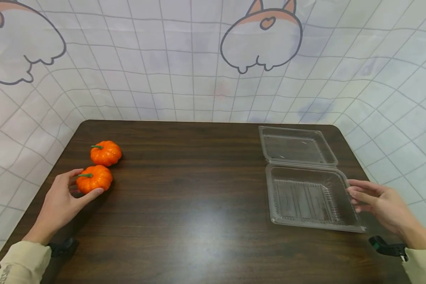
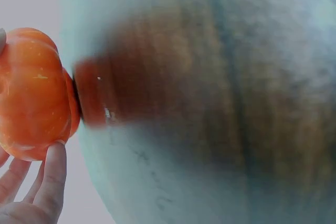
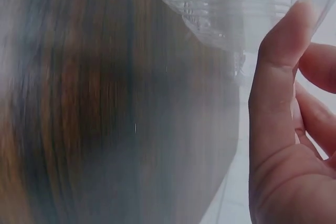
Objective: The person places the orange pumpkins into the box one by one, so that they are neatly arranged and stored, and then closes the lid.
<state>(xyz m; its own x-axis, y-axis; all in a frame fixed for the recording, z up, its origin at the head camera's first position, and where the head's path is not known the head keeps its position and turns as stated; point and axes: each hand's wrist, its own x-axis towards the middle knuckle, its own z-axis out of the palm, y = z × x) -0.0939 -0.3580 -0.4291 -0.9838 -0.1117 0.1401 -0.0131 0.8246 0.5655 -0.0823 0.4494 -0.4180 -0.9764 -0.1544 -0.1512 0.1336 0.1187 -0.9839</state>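
On the left of the head view, my left hand (image 1: 60, 201) has its thumb and fingers curled round a small orange pumpkin (image 1: 95, 179) with a green stem. The left wrist view shows the thumb pressed to the side of this pumpkin (image 2: 34, 95). Just behind it sits a second, similar pumpkin (image 1: 106, 154). At the right, my right hand (image 1: 387, 203) pinches the right rim of a clear plastic container (image 1: 299, 201). Its hinged lid (image 1: 296, 146) lies folded back, away from me. In the right wrist view, the thumb (image 3: 278, 77) lies against the clear plastic.
Both hands are over a dark wood-grain table (image 1: 191, 189) with rounded far corners. A white grid-patterned cloth (image 1: 184, 71) with cartoon animal drawings stands behind it and at both sides. Light glares off the table's near middle.
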